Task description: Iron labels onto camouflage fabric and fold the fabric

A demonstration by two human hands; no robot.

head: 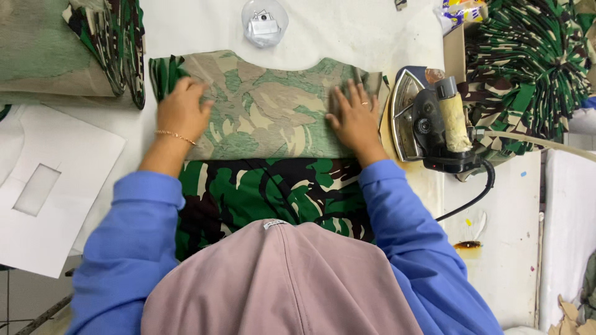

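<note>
A camouflage fabric piece (pixel 267 111) lies across the white table, its pale reverse side folded over a darker green part (pixel 267 186) nearer me. My left hand (pixel 181 108) presses flat on the fold's left end, a thin bracelet at the wrist. My right hand (pixel 352 115), with a ring, lies flat on the right end of the fold. Both hands have the fingers spread on the cloth and grip nothing. Blue sleeves and a mauve head covering hide the near part of the fabric.
An electric iron (pixel 434 121) rests on its side just right of my right hand, its cord (pixel 472 198) trailing toward me. Stacks of camouflage pieces lie at top left (pixel 93 49) and top right (pixel 534 68). A white paper template (pixel 49 186) sits left. A small clear bag (pixel 265 23) lies beyond.
</note>
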